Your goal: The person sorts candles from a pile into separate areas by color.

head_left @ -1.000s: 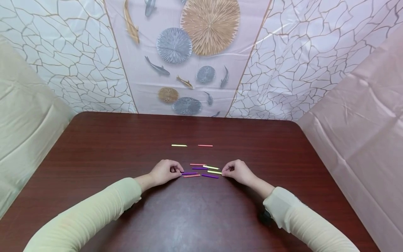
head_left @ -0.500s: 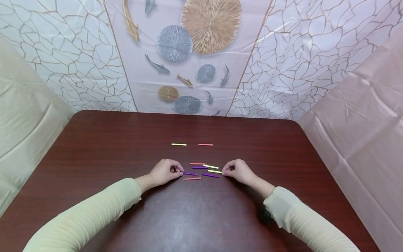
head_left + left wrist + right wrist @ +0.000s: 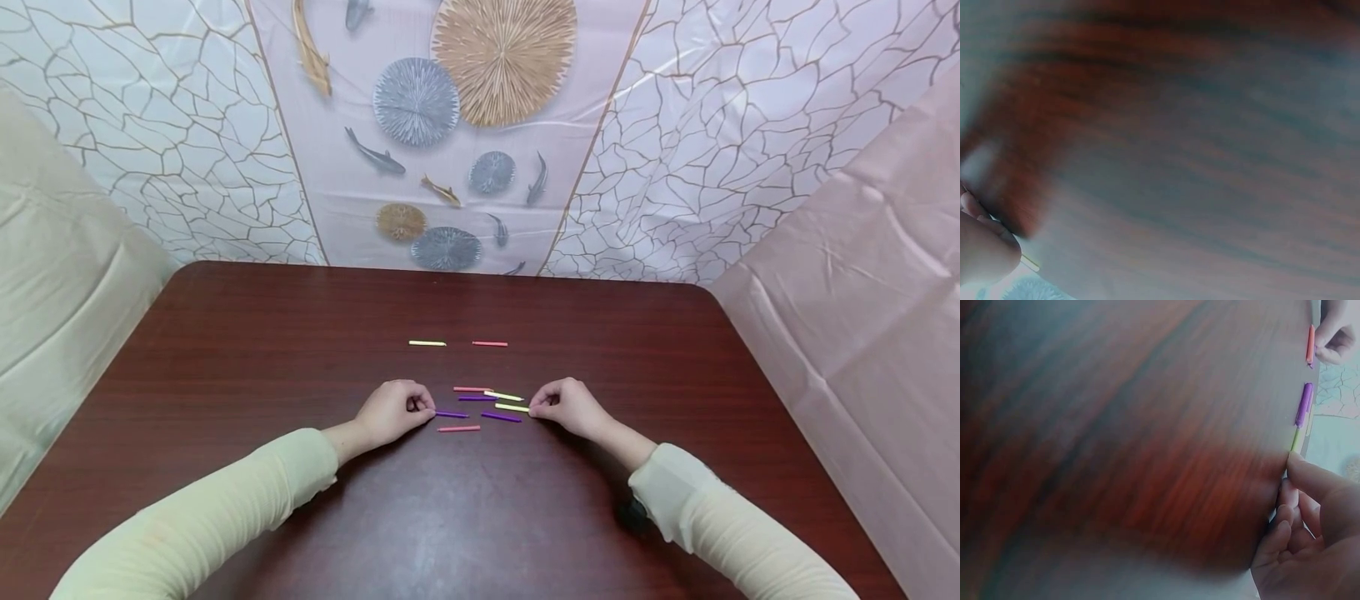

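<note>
Fingertips of the left hand (image 3: 392, 410) pinch a purple stick (image 3: 452, 414); the right hand (image 3: 567, 406) pinches a yellow stick (image 3: 512, 407), other sticks between them on the table (image 3: 225, 350).

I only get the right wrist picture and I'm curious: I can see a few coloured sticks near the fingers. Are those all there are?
Observer: No. The head view shows seven sticks in a loose cluster between the left hand and the right hand.
Visitor: Are there any elsewhere on the table?
Observer: Yes, two lie apart, farther from the person: a lone yellow stick and a lone pink stick, in one line with a gap between them.
Visitor: And which stick is the other hand on?
Observer: The left hand's curled fingertips meet the near end of a purple stick.
</note>
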Demonstrator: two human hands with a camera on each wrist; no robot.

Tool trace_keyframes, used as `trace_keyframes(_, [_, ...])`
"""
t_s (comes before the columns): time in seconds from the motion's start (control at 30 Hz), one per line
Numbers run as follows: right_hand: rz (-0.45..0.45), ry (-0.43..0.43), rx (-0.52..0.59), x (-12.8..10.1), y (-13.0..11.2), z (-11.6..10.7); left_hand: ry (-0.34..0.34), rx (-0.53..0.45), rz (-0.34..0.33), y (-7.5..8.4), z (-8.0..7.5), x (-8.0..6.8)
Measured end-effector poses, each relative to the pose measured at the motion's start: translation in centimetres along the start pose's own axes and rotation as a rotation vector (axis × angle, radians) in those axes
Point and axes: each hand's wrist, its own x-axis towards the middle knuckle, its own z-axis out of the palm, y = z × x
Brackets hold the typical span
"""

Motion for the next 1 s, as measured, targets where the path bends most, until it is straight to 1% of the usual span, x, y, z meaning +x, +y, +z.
trace_keyframes(0.37, [0.001,0.001,0.0,0.08,0.02,0.04,0.024,-0.005,0.011,-0.09,-0.15,-0.34])
trace_keyframes(0.73, [-0.014,-0.002,-0.01,0.04,0.12,0.01,0.002,-0.022,0.017,-0.37,-0.22,-0.22])
trace_keyframes(1.0, [-0.023,0.002,-0.006,0.24,0.3,-0.01,0.006,-0.041,0.032,-0.75,-0.07,-0.25])
